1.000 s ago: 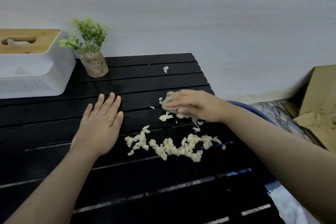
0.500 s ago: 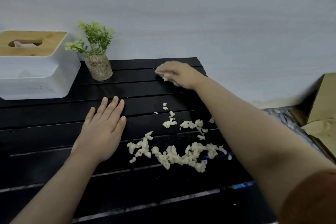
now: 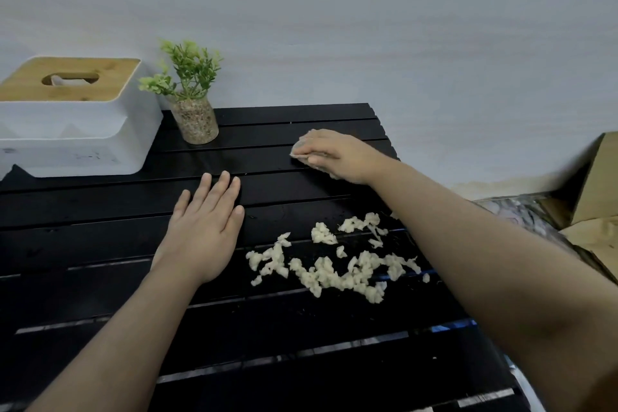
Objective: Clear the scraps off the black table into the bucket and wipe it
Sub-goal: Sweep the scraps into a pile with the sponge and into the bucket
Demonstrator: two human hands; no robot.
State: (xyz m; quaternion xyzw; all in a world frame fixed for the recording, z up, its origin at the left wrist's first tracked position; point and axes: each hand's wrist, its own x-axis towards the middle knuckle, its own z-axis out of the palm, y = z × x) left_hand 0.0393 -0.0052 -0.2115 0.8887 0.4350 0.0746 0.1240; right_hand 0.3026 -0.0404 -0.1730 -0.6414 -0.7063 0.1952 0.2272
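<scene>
The right hand (image 3: 337,154), fingers curled over a pale cloth (image 3: 298,148), had drawn back from the 12 o'clock edge of the bench (image 3: 100,244). The lone far scrap no longer showed. The left hand (image 3: 204,231) lay flat, fingers straight. The scraps (image 3: 334,269) at its 4 o'clock awaited sweeping.

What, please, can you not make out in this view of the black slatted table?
Head view:
Pale wad under the right hand: mostly covered by that hand and blurred; cloth or tissue, cannot tell.
Blue bucket: only glints between the black slatted table's boards; table and right forearm hide the rest.
White tissue box with wooden lid: cut off by the left edge.
Brown cardboard box: cut off by the right edge.
</scene>
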